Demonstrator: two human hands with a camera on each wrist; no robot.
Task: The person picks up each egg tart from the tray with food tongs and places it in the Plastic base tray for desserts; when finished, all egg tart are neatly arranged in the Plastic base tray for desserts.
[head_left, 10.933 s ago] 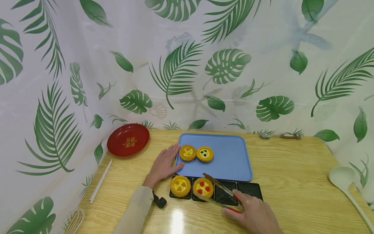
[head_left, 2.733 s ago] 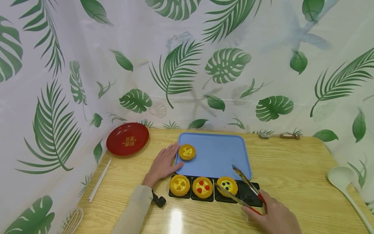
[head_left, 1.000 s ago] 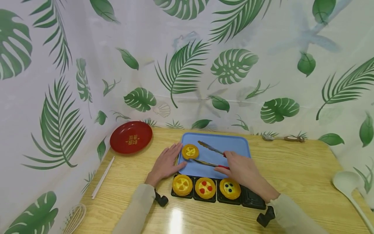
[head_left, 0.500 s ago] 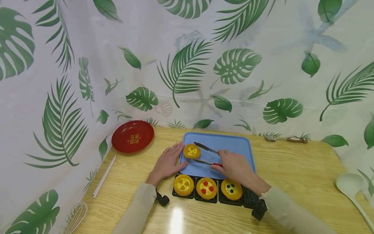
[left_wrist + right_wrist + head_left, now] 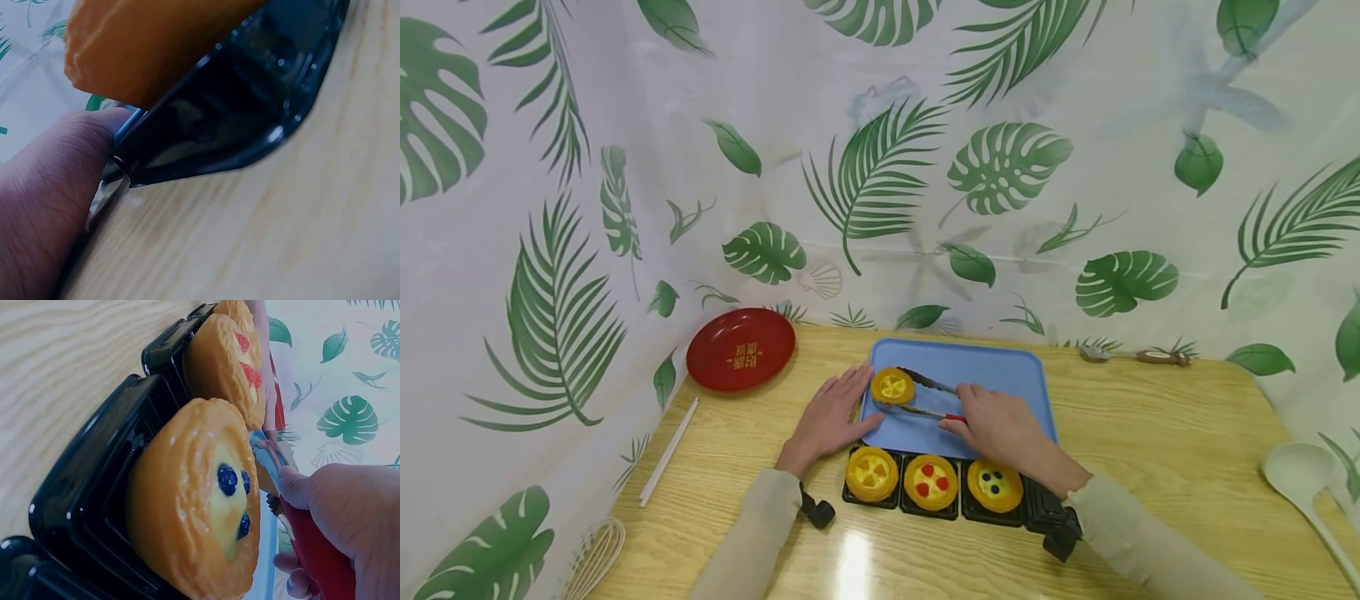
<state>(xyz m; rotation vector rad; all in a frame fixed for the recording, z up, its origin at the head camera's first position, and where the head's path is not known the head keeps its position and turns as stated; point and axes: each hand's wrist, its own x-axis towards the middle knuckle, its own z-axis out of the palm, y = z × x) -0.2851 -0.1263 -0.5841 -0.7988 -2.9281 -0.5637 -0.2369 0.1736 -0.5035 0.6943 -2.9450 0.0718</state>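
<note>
My right hand [image 5: 1003, 425] holds red-handled metal tongs [image 5: 927, 412] over the blue tray [image 5: 992, 362]. The tong ends lie on either side of a tart with yellow fruit wedges [image 5: 892, 387] at the tray's left end. Fingers straight, my left hand [image 5: 829, 417] rests along the tray's left edge. In front of the tray stand black plastic cups in a row. From the left they bear a yellow-topped tart [image 5: 871, 475], one with red berry pieces [image 5: 931, 483] and one with blueberries [image 5: 194, 500]. The right-hand black cup [image 5: 1041, 508] is partly hidden by my right wrist.
A red oval plate [image 5: 741, 350] stands at the back left, with white chopsticks [image 5: 668, 452] before it and a whisk [image 5: 595, 558] at the front left. A utensil with a brown handle [image 5: 1162, 357] lies along the back; a pale ladle [image 5: 1300, 475] lies far right.
The blueberry tart has gone from the tray to the third cup. My right hand has then brought the tongs left to the other tart and narrowed them around it. My left hand stays put.
</note>
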